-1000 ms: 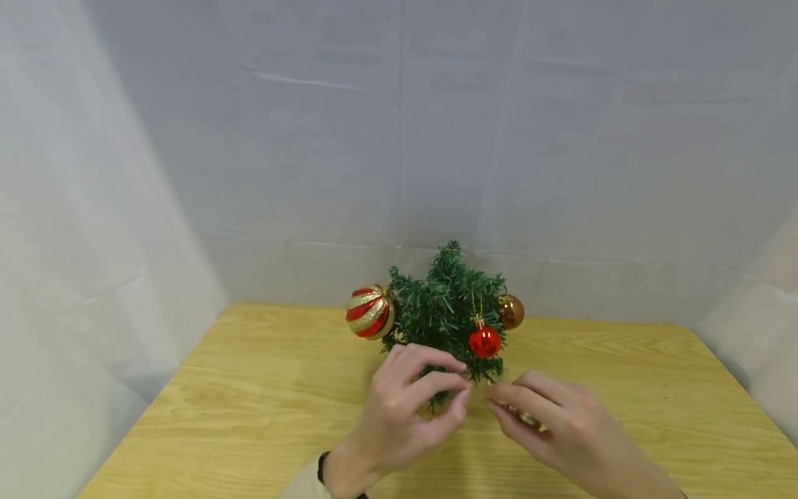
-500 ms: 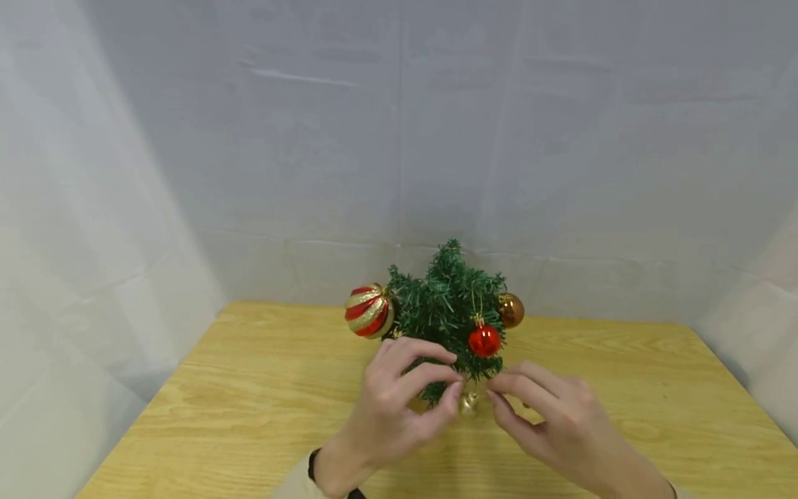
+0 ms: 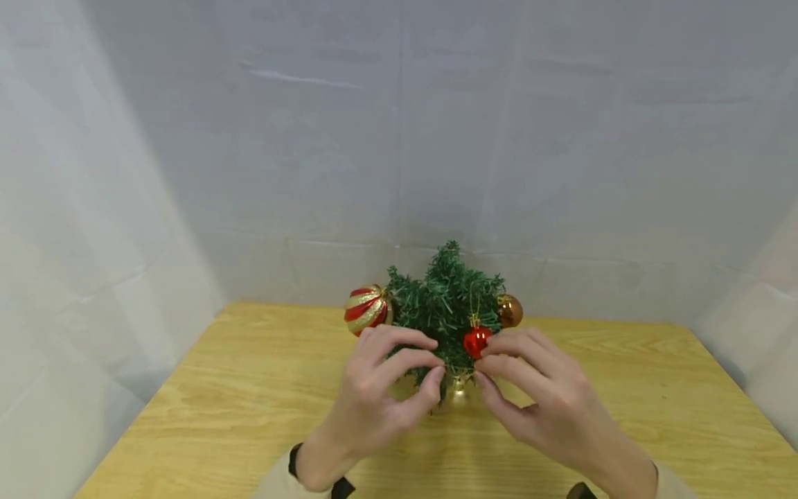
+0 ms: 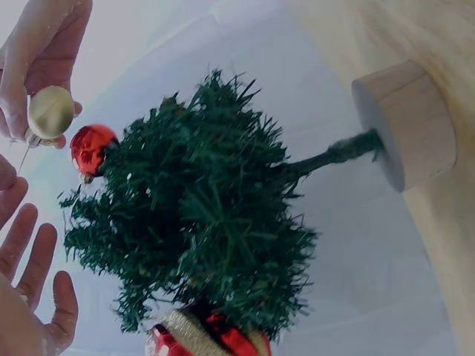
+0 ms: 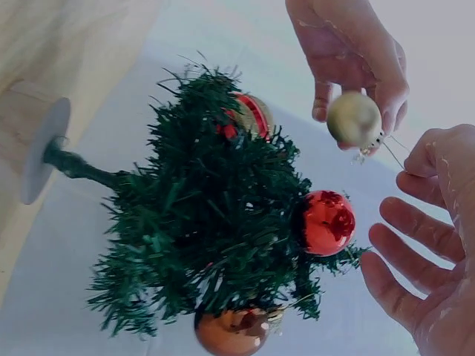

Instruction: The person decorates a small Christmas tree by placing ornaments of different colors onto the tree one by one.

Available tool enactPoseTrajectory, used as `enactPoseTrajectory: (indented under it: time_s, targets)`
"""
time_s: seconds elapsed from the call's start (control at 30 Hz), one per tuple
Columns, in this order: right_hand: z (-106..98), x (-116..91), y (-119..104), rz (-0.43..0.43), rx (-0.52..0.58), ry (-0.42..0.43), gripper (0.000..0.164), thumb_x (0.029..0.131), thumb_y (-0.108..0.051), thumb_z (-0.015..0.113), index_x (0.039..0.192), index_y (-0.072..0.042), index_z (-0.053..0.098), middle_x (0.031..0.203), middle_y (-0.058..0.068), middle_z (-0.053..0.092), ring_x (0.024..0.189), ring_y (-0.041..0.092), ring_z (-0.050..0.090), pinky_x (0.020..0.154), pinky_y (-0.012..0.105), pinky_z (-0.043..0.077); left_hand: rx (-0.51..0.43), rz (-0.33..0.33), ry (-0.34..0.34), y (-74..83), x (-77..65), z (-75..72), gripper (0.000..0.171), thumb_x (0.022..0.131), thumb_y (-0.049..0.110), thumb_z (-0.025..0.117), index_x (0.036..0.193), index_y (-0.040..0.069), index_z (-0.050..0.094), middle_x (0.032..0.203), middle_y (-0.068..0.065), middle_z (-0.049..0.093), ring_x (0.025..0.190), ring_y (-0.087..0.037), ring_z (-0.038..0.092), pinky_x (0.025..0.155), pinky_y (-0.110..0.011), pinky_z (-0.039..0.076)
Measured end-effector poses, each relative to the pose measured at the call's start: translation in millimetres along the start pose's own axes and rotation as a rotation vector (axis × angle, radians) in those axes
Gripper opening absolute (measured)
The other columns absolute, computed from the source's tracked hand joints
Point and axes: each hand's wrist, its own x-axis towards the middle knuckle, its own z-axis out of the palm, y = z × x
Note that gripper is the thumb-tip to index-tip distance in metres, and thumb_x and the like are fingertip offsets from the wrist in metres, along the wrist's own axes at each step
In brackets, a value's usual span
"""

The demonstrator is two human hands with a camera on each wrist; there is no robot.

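A small gold bauble (image 3: 459, 388) hangs by its thin thread loop between my two hands, in front of the small artificial Christmas tree (image 3: 445, 305). My left hand (image 3: 389, 388) pinches one side of the loop between thumb and fingers. My right hand (image 3: 542, 388) pinches the other side, its fingertips overlapping the red bauble (image 3: 476, 342) in the head view. Thread runs from the gold bauble (image 5: 354, 119) to the right fingertips in the right wrist view. In the left wrist view the gold bauble (image 4: 50, 113) hangs beyond the red bauble (image 4: 93, 148).
A large red-and-gold striped bauble (image 3: 366, 310) hangs on the tree's left side, and a copper bauble (image 3: 510, 310) on its right. The tree's round wooden base (image 4: 407, 124) stands on the wooden table (image 3: 249, 388). White sheeting (image 3: 399, 138) hangs behind.
The gold bauble, earlier partly hidden by the right hand, now hangs between both hands with its loop spread. Both hands have moved left and slightly up, closer to the tree.
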Motion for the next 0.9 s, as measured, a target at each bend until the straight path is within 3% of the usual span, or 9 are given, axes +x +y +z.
enactPoseTrajectory:
  time_s: [0.33,0.63,0.9]
  targets:
    - [10.1,21.6,0.3,-0.059,-0.181,0.010,0.030,0.103,-0.024,0.055,0.086,-0.010,0.075,0.095,0.008,0.071,0.097,0.031,0.066,0.088,0.041,0.054,0.106,0.052,0.056,-8.1,14.0,-12.7,0.019,0.099,0.019,0.062,0.087,0.010,0.075,0.097,-0.006,0.071,0.088,-0.020,0.065,0.078,-0.036,0.045]
    - [21.3,32.2,5.5,-0.082,-0.303,0.006,0.029,0.102,-0.022,0.056,0.085,-0.009,0.075,0.097,0.012,0.070,0.099,0.035,0.065,0.081,0.048,0.054,0.159,0.005,0.073,-16.6,21.9,-14.8,0.021,0.099,0.020,0.060,0.087,0.010,0.075,0.098,-0.007,0.072,0.089,-0.023,0.065,0.076,-0.038,0.042]
    - [26.2,38.9,13.9,-0.099,-0.383,0.013,0.026,0.101,-0.018,0.056,0.084,-0.008,0.073,0.097,0.014,0.069,0.099,0.038,0.065,0.080,0.051,0.053,0.402,0.128,0.041,-26.7,29.4,-16.4,0.022,0.098,0.020,0.060,0.084,0.011,0.075,0.094,-0.006,0.073,0.086,-0.025,0.065,0.077,-0.045,0.045]
